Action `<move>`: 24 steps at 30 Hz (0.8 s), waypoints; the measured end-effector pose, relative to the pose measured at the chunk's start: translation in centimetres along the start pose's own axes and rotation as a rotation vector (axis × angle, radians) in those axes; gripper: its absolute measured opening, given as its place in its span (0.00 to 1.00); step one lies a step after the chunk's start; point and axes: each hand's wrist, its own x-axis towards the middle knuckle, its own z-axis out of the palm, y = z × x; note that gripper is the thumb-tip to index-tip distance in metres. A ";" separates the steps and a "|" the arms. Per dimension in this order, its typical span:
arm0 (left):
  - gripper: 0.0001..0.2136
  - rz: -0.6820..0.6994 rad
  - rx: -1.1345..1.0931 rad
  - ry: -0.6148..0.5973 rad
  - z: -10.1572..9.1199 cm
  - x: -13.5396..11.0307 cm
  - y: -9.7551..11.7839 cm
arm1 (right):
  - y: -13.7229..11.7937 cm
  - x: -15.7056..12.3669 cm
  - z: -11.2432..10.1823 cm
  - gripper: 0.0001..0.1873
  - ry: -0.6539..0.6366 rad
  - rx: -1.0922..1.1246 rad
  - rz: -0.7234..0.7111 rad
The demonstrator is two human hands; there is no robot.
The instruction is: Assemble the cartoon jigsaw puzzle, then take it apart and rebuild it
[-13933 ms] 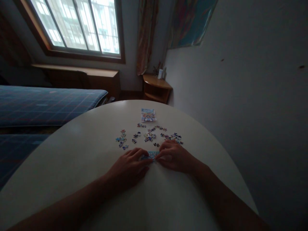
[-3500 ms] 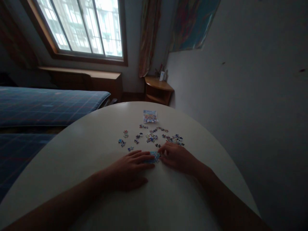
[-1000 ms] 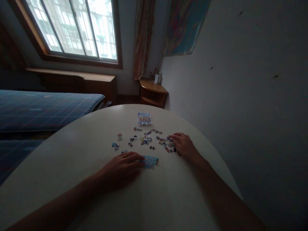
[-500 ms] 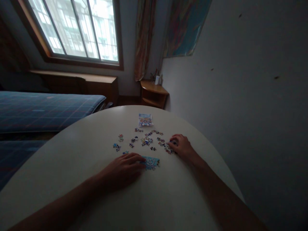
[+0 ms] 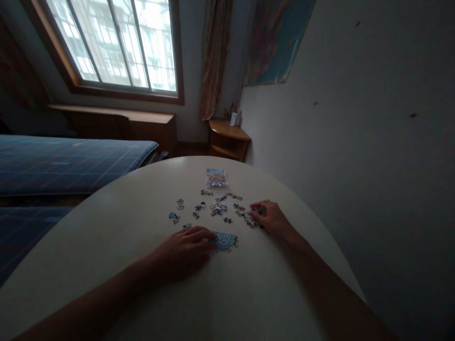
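My left hand (image 5: pixel 186 248) lies flat with its fingers stretched, the fingertips over the left end of a joined blue strip of jigsaw puzzle (image 5: pixel 226 241). On the right, my right hand (image 5: pixel 270 215) is curled, thumb and fingers round a dark puzzle piece (image 5: pixel 258 210) that they partly cover. Just beside it lies a bunch of loose puzzle pieces (image 5: pixel 245 215). Further small clusters are spread across the middle, among them a pile of pieces (image 5: pixel 218 209) and a pair of blue ones (image 5: pixel 174 217).
A picture packet (image 5: pixel 216 177) lies beyond the pieces on the round white table (image 5: pixel 135 208). To the left stands a bed with a plaid mattress (image 5: pixel 71 163). A wooden corner shelf (image 5: pixel 229 130) and the wall (image 5: pixel 355 156) border the far and right sides.
The whole view has shifted very slightly. Both hands stay in nearly the same places, the right one still among the pieces on the right.
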 end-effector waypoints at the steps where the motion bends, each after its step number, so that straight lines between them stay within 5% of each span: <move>1: 0.14 0.001 -0.001 0.004 0.0 0.0 0.0 | 0.0 0.0 0.0 0.15 -0.007 0.010 -0.005; 24: 0.15 0.008 0.023 0.015 0.2 -0.1 -0.1 | 1.2 0.2 -1.3 0.16 0.084 0.010 0.149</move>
